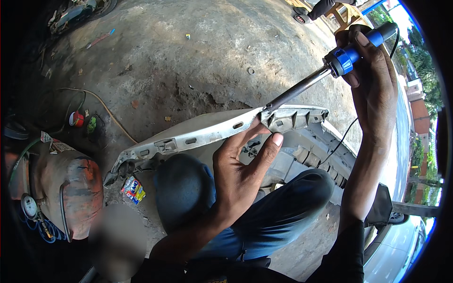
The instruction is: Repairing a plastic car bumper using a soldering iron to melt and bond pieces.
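Note:
My right hand (373,70) grips the blue handle of a soldering iron (302,88), raised at the upper right. The iron's metal shaft slants down to the left, and its tip meets the edge of a white plastic car trim panel (198,126). My left hand (243,162) holds this panel from below near the tip, thumb in front and fingers partly hidden behind the edge. The panel, long and slotted along its rim, lies across above my bent knees (288,203). Another grey-white ribbed part of it, or a second piece (306,155), shows behind my left hand.
A worn orange air tank (78,188) with a pressure gauge (29,206) stands at the left. A hose (106,109) runs over the stained concrete floor (188,47). A colourful packet (133,189) lies below the panel. Another person's sandalled foot (302,18) is at the top right.

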Demonstrator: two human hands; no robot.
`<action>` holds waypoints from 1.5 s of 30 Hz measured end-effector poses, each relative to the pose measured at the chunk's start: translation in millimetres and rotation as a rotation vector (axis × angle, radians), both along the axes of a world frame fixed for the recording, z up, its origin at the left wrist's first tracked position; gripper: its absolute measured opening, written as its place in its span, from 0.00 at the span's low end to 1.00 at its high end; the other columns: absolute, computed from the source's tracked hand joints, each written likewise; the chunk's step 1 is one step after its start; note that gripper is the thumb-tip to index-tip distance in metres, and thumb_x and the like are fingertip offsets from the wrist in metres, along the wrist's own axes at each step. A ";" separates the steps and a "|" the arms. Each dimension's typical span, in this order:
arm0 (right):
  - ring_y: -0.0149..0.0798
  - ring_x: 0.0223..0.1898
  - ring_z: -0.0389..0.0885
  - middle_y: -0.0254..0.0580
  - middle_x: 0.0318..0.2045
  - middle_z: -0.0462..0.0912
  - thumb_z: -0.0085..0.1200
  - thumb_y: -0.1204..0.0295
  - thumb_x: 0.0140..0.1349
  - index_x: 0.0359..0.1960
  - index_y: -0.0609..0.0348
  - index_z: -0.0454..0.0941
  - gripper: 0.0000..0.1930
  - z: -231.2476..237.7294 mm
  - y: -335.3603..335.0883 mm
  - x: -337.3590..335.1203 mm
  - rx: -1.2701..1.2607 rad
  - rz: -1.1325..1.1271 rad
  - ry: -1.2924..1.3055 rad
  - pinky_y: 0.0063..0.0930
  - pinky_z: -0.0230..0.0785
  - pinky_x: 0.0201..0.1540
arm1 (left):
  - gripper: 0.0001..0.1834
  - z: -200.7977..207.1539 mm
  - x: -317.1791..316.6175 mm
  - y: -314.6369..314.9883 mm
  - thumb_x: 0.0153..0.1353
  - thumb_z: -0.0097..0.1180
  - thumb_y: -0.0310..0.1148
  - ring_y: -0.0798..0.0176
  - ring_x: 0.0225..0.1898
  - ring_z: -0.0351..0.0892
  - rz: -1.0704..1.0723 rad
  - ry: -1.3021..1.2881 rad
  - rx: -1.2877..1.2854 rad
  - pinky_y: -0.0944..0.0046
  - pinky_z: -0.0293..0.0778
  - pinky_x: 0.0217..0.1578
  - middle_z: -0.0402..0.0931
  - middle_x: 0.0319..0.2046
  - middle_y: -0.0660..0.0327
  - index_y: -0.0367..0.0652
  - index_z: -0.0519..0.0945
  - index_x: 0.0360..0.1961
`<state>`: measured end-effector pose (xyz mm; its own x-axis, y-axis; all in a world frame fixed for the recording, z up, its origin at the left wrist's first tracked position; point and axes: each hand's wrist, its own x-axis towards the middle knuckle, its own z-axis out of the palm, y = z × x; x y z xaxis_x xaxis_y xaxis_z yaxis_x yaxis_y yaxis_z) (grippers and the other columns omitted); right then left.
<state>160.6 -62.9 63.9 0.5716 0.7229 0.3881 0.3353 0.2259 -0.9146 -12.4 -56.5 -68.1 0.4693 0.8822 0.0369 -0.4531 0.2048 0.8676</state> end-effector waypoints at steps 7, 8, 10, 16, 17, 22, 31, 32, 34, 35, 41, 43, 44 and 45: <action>0.22 0.21 0.60 0.51 0.43 0.78 0.45 0.61 0.67 0.55 0.68 0.69 0.23 -1.5 -2.6 14.3 -0.093 0.036 -0.076 0.16 0.60 0.34 | 0.21 0.3 0.6 0.4 0.58 0.62 0.32 0.63 0.48 0.76 -0.003 0.000 0.011 0.64 0.69 0.51 0.80 0.40 0.52 0.32 0.75 0.50; 0.22 0.21 0.60 0.51 0.43 0.78 0.45 0.61 0.67 0.55 0.68 0.69 0.23 -2.9 -2.7 16.8 -0.098 0.037 -0.073 0.16 0.60 0.34 | 0.21 0.6 0.2 0.4 0.58 0.62 0.32 0.63 0.48 0.76 -0.003 0.003 0.006 0.64 0.69 0.51 0.80 0.40 0.52 0.32 0.75 0.50; 0.22 0.22 0.59 0.51 0.44 0.78 0.43 0.60 0.69 0.55 0.67 0.69 0.22 -6.5 -2.0 23.7 -0.060 0.061 -0.050 0.16 0.60 0.34 | 0.21 1.7 -1.0 0.4 0.58 0.62 0.32 0.63 0.48 0.77 0.003 0.014 0.004 0.63 0.69 0.51 0.80 0.39 0.53 0.33 0.76 0.50; 0.23 0.26 0.60 0.49 0.51 0.74 0.41 0.62 0.69 0.57 0.66 0.68 0.22 -6.0 -4.0 28.9 -0.090 0.057 -0.043 0.17 0.61 0.38 | 0.20 0.8 1.6 0.4 0.58 0.62 0.32 0.65 0.45 0.77 0.009 -0.005 0.002 0.64 0.69 0.50 0.80 0.38 0.55 0.33 0.76 0.49; 0.23 0.26 0.60 0.49 0.51 0.74 0.41 0.62 0.69 0.57 0.67 0.68 0.22 -6.9 -2.6 28.7 -0.087 0.058 -0.036 0.17 0.61 0.38 | 0.20 -0.4 2.3 1.1 0.58 0.62 0.31 0.66 0.45 0.77 0.020 -0.013 0.015 0.64 0.69 0.49 0.80 0.38 0.55 0.33 0.76 0.49; 0.24 0.26 0.60 0.51 0.52 0.74 0.41 0.62 0.69 0.57 0.67 0.68 0.22 -8.0 -5.3 32.4 -0.092 0.086 -0.043 0.17 0.62 0.39 | 0.20 -0.3 1.8 1.3 0.58 0.62 0.31 0.66 0.44 0.77 0.028 -0.025 0.038 0.65 0.69 0.48 0.80 0.37 0.55 0.32 0.76 0.49; 0.24 0.25 0.59 0.51 0.51 0.74 0.42 0.62 0.69 0.56 0.66 0.69 0.22 -10.6 -7.9 34.1 -0.072 0.046 -0.022 0.15 0.60 0.34 | 0.20 -1.6 -0.4 0.6 0.58 0.61 0.33 0.63 0.45 0.77 0.010 -0.011 0.031 0.61 0.69 0.51 0.80 0.38 0.54 0.33 0.76 0.49; 0.24 0.25 0.60 0.51 0.50 0.75 0.42 0.62 0.69 0.56 0.66 0.69 0.22 -10.0 -8.5 32.0 -0.076 0.031 -0.037 0.15 0.59 0.34 | 0.20 -1.3 -0.6 0.9 0.58 0.61 0.33 0.63 0.45 0.77 0.011 -0.012 0.032 0.61 0.69 0.51 0.80 0.38 0.54 0.33 0.76 0.49; 0.24 0.25 0.60 0.51 0.50 0.75 0.42 0.61 0.69 0.56 0.67 0.69 0.22 -9.0 -8.8 31.0 -0.079 0.016 -0.053 0.15 0.59 0.33 | 0.20 -1.0 -0.8 1.2 0.58 0.61 0.33 0.63 0.45 0.78 0.010 -0.007 0.032 0.61 0.69 0.52 0.80 0.37 0.54 0.33 0.77 0.48; 0.24 0.25 0.60 0.51 0.50 0.75 0.42 0.62 0.69 0.56 0.67 0.69 0.22 -8.6 -9.2 32.0 -0.092 0.008 -0.063 0.15 0.59 0.33 | 0.20 -0.7 -0.7 1.2 0.58 0.61 0.33 0.63 0.45 0.78 0.011 -0.008 0.033 0.61 0.69 0.52 0.80 0.37 0.54 0.33 0.77 0.48; 0.23 0.23 0.59 0.51 0.47 0.77 0.41 0.63 0.69 0.56 0.67 0.69 0.21 -10.1 -8.8 34.6 -0.056 0.007 -0.021 0.15 0.59 0.33 | 0.20 0.0 -1.0 0.5 0.58 0.62 0.32 0.63 0.46 0.78 0.010 -0.009 0.011 0.61 0.69 0.53 0.80 0.37 0.54 0.32 0.76 0.48; 0.23 0.23 0.59 0.50 0.47 0.77 0.42 0.63 0.69 0.56 0.67 0.69 0.21 -9.2 -9.6 33.7 -0.048 0.027 -0.008 0.16 0.60 0.34 | 0.20 0.0 -2.1 1.1 0.58 0.62 0.31 0.64 0.46 0.78 -0.022 0.002 0.004 0.60 0.69 0.53 0.80 0.38 0.53 0.31 0.76 0.49; 0.23 0.22 0.58 0.50 0.47 0.77 0.42 0.62 0.69 0.56 0.66 0.70 0.21 -8.7 -8.2 30.9 -0.066 0.038 -0.008 0.16 0.60 0.35 | 0.20 0.4 -1.5 1.0 0.58 0.62 0.31 0.64 0.46 0.78 -0.023 0.002 0.005 0.60 0.69 0.53 0.80 0.38 0.53 0.31 0.76 0.49; 0.23 0.22 0.58 0.50 0.46 0.78 0.42 0.62 0.69 0.56 0.66 0.70 0.22 -8.3 -6.6 28.1 -0.083 0.048 -0.008 0.16 0.60 0.37 | 0.20 1.0 -0.6 0.7 0.58 0.62 0.31 0.64 0.45 0.78 -0.009 -0.010 0.011 0.60 0.69 0.54 0.80 0.39 0.53 0.31 0.75 0.49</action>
